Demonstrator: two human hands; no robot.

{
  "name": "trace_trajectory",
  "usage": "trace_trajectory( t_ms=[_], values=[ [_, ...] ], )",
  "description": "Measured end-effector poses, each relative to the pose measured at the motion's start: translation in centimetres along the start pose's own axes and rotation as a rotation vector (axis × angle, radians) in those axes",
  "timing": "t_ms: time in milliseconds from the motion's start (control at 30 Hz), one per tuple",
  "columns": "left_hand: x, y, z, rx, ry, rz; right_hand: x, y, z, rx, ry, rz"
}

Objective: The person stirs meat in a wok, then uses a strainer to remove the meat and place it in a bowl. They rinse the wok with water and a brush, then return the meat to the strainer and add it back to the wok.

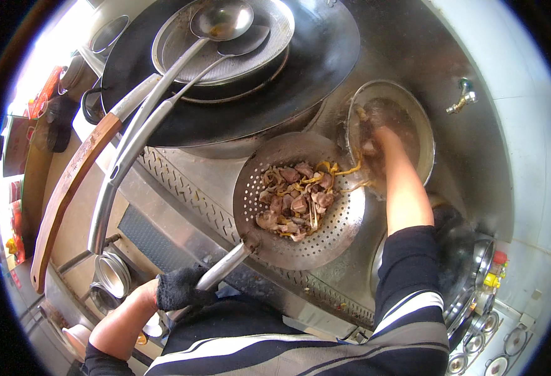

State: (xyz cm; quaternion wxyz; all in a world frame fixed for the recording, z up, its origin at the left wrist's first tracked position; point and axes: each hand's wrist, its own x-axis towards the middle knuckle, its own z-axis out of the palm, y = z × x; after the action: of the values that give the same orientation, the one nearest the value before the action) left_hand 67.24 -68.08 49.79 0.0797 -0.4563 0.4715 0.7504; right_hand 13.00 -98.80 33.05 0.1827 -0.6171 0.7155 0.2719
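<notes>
My left hand (186, 287), in a black knit glove, grips the metal handle (228, 264) of a large perforated strainer ladle (341, 237). Chunks of meat (299, 203) with yellowish stringy strips (324, 169) lie in its bowl. A few strips trail over the ladle's rim toward a metal basin (427, 134), which stands just beyond it at the right. My bare right hand (384, 137) reaches into the basin's cloudy brownish water. Its fingers are under the water, so their hold cannot be made out. Some pale pieces (369, 146) show beside it.
A large black wok (303, 89) holds a round mesh strainer (172, 51), a ladle (228, 21) and a spatula (249, 41), their long handles reaching left. A wooden handle (75, 162) lies alongside. A brass tap (463, 99) projects at the right. A slotted drain channel (195, 197) crosses the steel counter.
</notes>
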Motion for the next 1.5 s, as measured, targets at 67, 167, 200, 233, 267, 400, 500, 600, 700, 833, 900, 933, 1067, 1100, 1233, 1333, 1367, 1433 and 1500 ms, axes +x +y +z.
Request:
trace_trajectory(
  t_ms=[67, 167, 200, 233, 267, 400, 500, 600, 700, 833, 900, 933, 1067, 1100, 1233, 1333, 1367, 1433, 1500],
  values=[
    [0.1, -0.1, 0.1, -0.023, -0.021, 0.004, -0.4, 0.6, 0.2, 0.012, 0.002, 0.025],
    [0.0, -0.1, 0.2, 0.004, -0.011, -0.010, -1.2, 0.6, 0.3, 0.058, 0.052, 0.064],
    [0.0, 0.0, 0.1, 0.027, -0.005, -0.013, -1.6, 0.5, 0.4, 0.076, 0.081, 0.079],
    [0.0, 0.1, 0.1, 0.034, -0.026, -0.040, -2.0, 0.4, 0.5, 0.101, 0.115, 0.093],
    [0.0, 0.2, 0.1, 0.042, -0.050, -0.067, -2.4, 0.3, 0.6, 0.131, 0.144, 0.103],
    [-0.1, 0.7, 0.1, 0.094, -0.056, -0.037, -5.5, 0.8, -0.8, 0.412, 0.236, 0.095],
    [-0.2, 1.3, -0.1, 0.077, -0.070, -0.039, -9.6, 1.2, -4.3, 0.888, 0.163, 0.070],
    [-0.5, 2.0, -0.4, 0.152, -0.043, -0.001, -15.9, 0.9, -8.8, 1.367, -0.003, -0.050],
    [-0.7, 2.2, -0.4, 0.094, -0.043, -0.024, -22.1, -2.2, -10.9, 1.330, -0.009, -0.161],
    [-0.3, 1.9, -0.4, 0.097, -0.053, -0.033, -25.6, -4.5, -11.9, 1.060, -0.346, -0.481],
    [-0.1, 1.5, -0.4, 0.141, -0.043, 0.006, -23.8, -2.9, -12.3, 1.120, -0.206, -0.414],
    [-0.1, 1.3, -0.3, 0.096, -0.054, 0.043, -21.8, -1.7, -12.3, 1.038, -0.086, -0.316],
    [-0.4, 0.8, -0.2, 0.043, -0.038, -0.062, -12.8, 3.9, -7.1, 0.526, 0.177, -0.121],
    [-0.4, 0.7, -0.1, 0.027, -0.041, -0.106, -10.8, 5.3, -5.2, 0.463, 0.174, -0.108],
    [0.0, 0.2, 0.0, -0.032, -0.022, -0.035, -2.8, 6.9, 0.9, 0.517, 0.023, 0.130],
    [0.2, -0.1, 0.0, 0.015, 0.002, 0.025, -1.1, 6.9, 1.6, 0.490, -0.034, 0.185],
    [0.2, -0.2, 0.0, 0.004, -0.004, 0.005, -1.3, 6.7, 1.2, 0.274, -0.069, 0.096],
    [0.2, -0.3, -0.1, -0.015, -0.020, -0.024, -2.4, 6.1, 0.1, 0.078, -0.057, 0.018],
    [0.3, -0.3, -0.2, -0.022, -0.036, 0.009, -4.0, 5.3, -0.6, 0.130, 0.046, 0.022]
  ],
)
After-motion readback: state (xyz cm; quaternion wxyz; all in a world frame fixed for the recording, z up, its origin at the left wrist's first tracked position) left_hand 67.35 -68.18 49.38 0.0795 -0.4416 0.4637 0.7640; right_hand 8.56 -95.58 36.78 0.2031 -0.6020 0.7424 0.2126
